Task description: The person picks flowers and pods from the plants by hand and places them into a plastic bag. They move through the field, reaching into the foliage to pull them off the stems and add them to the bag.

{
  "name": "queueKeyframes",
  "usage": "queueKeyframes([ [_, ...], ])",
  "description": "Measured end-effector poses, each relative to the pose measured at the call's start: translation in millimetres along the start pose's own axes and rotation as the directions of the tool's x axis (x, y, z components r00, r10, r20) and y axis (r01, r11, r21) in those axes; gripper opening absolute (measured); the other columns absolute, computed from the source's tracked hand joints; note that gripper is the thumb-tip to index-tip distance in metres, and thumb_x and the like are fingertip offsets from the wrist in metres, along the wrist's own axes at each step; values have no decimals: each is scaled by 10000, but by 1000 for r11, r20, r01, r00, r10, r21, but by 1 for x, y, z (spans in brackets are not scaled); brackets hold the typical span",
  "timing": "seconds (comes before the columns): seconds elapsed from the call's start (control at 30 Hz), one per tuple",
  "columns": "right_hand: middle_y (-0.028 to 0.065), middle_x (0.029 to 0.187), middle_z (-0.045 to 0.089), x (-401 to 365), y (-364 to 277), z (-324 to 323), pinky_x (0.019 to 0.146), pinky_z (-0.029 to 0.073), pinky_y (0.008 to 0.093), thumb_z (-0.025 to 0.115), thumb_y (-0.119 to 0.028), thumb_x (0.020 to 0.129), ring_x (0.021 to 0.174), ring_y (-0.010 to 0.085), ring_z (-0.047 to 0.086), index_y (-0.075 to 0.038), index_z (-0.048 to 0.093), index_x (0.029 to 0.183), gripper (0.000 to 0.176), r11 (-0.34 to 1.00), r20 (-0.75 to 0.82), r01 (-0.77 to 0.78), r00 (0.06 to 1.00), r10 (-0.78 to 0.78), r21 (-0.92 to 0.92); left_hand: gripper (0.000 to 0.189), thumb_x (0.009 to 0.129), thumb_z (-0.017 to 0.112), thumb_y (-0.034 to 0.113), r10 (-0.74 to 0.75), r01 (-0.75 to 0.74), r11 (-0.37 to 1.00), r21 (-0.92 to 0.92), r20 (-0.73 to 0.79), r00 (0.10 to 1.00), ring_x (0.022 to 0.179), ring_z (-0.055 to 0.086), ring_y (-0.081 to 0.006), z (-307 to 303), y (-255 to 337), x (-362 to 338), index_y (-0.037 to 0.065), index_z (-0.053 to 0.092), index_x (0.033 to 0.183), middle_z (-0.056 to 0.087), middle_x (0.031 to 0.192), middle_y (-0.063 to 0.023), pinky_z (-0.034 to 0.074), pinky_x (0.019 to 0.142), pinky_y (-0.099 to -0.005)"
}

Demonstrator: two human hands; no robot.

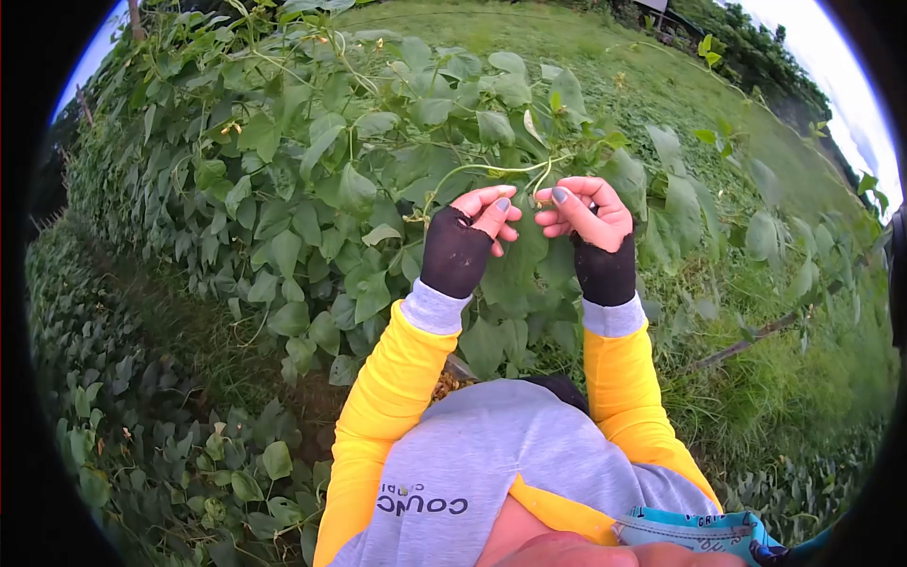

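Observation:
Both hands wear black fingerless gloves and are raised before a leafy green vine (359, 189). My left hand (484, 219) has its thumb and index finger pressed together; whatever is between them is too small to make out. A few centimetres to the right, my right hand (588, 213) pinches the lower end of a thin green stem (541, 180) between thumb and index finger. This stem hangs from a longer pale green tendril (491, 167) that curves above both hands. A whitish pod or curled leaf (534, 128) stands just over the tendril.
Low leafy plants (246, 482) cover the ground at the lower left. A brown stick (746, 342) slants through the grass on the right. At the lower right lies a teal printed strap or bag edge (694, 529) against the grey and yellow shirt.

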State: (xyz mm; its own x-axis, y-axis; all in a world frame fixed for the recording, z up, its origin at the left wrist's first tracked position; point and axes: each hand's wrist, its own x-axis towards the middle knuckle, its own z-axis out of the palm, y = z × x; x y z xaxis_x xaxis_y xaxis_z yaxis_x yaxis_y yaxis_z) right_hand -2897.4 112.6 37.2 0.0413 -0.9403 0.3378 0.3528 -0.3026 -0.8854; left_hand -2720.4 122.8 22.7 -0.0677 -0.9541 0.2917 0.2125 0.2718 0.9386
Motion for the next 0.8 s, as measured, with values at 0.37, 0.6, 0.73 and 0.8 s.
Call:
queueKeyframes([
  [0.37,71,946,716,-19,37,-26,566,475,206,645,-79,918,696,101,654,-20,598,1038,142,984,47,121,992,-115,-133,317,935,609,196,-349,375,883,-282,141,927,591,467,-43,18,-19,10,21,614,1200,567,759,23,311,476,-176],
  [0.6,65,912,676,-38,69,-32,672,510,221,632,-17,918,773,92,640,4,624,1060,143,925,66,281,960,-274,-256,302,904,613,168,-368,440,803,-402,247,897,566,452,-64,10,-45,2,-21,650,1137,554,719,-17,303,471,-195],
  [0.73,126,995,684,-42,88,-34,747,525,264,622,69,885,836,150,657,3,620,1063,189,854,134,438,899,-417,-280,250,863,614,156,-425,490,763,-422,244,872,555,463,-74,7,-50,2,-18,634,1042,558,708,-40,312,459,-208],
  [0.8,155,1020,693,-41,99,-37,793,524,301,617,100,866,881,205,666,-1,619,1056,216,778,177,540,841,-511,-320,233,861,604,148,-418,477,750,-458,231,879,556,463,-76,6,-54,2,-14,627,1027,557,709,-39,317,462,-204],
])
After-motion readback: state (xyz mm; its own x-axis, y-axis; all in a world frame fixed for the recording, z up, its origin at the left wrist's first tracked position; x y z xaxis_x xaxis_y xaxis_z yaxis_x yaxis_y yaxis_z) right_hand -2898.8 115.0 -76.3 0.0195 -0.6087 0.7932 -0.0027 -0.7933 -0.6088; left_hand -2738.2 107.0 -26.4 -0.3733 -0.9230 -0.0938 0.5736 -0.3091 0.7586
